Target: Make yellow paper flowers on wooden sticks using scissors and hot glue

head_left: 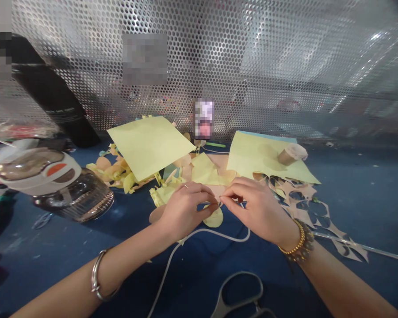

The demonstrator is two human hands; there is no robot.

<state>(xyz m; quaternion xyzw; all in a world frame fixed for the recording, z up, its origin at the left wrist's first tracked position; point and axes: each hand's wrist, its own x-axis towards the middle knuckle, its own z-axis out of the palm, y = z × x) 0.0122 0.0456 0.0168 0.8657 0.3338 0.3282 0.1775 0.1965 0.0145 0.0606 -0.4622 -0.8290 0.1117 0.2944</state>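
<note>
My left hand point(187, 210) and my right hand point(260, 212) meet fingertip to fingertip above the blue table. Each is shut in a pinch, thumb against fingers, on something tiny that I cannot make out. Just below the fingertips is a round yellow paper piece point(213, 217); whether the fingers touch it is unclear. A white cable point(204, 230) loops under both hands. Small yellow paper pieces point(204, 169) lie beyond the fingers, and a pair of scissors point(240, 293) rests at the near edge, cut off by the frame.
Yellow sheets point(151, 143) lie behind, one bearing a small roll point(290, 154). Cut-out paper scraps point(303, 198) spread at right beside a clear rod point(361, 246). A glass jar point(73, 194) and a black bottle point(53, 92) stand left. A phone point(204, 118) leans against the perforated metal panel point(199, 53).
</note>
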